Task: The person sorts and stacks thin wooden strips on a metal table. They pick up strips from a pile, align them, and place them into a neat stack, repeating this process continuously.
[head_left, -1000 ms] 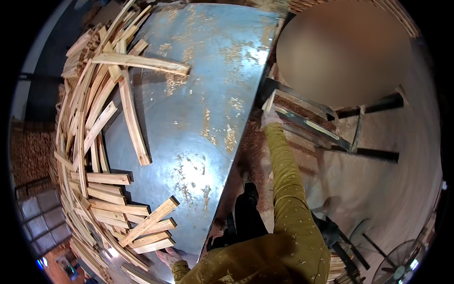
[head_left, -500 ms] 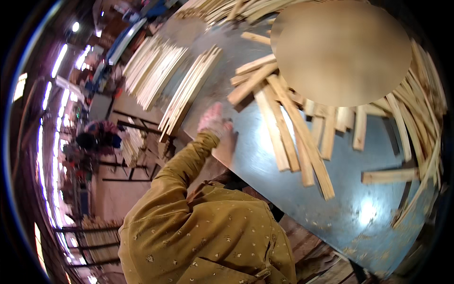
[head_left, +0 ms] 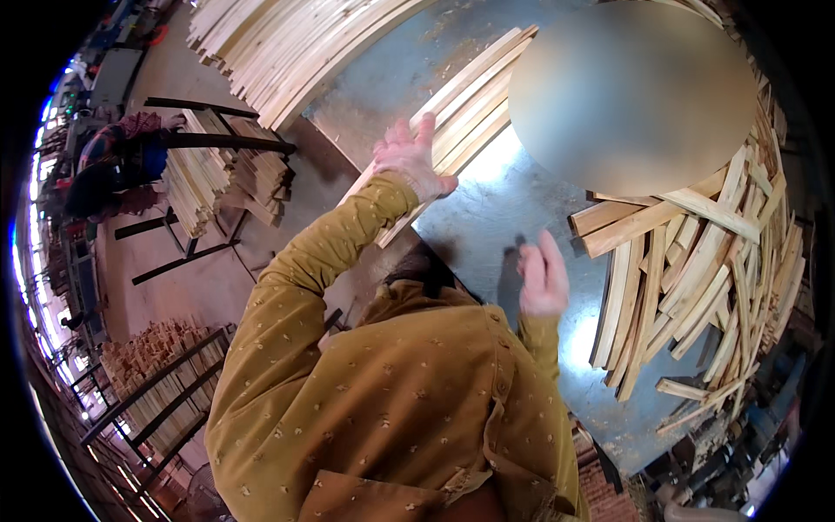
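Observation:
My left hand [head_left: 410,160] rests on a bundle of pale wooden strips [head_left: 474,109] laid side by side at the table's edge. Its fingers are spread, with the thumb out to the right; the strips' near ends jut past the edge below it. To the right, over bare metal, my right hand [head_left: 544,277] is raised with its fingers stretched up and nothing in them. Nearest to it on its right is a loose heap of wooden strips [head_left: 639,296], lying at many angles. A large blurred oval hides part of the table and the strips' far ends.
The metal tabletop [head_left: 487,209] has scattered sawdust. A wide stack of strips [head_left: 300,52] lies at the far left. Left of the table, a black rack [head_left: 230,139] holds more wood, with a person [head_left: 113,170] beside it. Another loaded rack [head_left: 170,383] stands at lower left.
The view has swung left. My left hand, earlier beside the strips at the table's edge, now lies on them with fingers spread. My right hand has come into view.

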`<state>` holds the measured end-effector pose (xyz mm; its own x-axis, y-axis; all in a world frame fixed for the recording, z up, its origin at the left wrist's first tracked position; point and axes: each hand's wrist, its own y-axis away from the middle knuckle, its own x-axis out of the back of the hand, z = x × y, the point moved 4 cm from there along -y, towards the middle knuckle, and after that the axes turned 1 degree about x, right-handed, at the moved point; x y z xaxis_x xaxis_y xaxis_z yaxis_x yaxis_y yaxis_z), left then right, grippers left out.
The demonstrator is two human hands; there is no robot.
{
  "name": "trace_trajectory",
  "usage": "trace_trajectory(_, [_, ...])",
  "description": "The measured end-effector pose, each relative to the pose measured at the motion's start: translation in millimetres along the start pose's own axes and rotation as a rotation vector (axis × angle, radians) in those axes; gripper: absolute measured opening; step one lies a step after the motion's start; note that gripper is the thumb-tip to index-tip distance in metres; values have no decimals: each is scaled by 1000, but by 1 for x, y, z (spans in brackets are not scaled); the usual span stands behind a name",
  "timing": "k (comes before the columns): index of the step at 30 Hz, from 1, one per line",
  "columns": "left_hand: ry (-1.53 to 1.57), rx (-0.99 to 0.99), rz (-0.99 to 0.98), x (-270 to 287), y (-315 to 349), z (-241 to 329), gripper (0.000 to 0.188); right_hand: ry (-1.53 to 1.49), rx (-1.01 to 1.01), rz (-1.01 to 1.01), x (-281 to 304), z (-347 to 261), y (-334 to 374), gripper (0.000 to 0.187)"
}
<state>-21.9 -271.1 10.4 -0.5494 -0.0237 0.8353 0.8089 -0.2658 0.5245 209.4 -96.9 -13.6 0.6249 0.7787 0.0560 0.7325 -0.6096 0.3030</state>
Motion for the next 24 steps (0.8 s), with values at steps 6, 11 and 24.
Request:
trace_trajectory(6, [1002, -429, -94, -5, -75, -5, 106, -156, -165, -237, -95, 23, -77, 49])
trace_trajectory(11, [2008, -242, -781, -55, -111, 35, 80, -668, -77, -208, -111, 15, -95, 72])
trace_trajectory(24, [1519, -316, -367, -78, -61, 28, 80, -974, -31, -443, -89, 29, -78, 88])
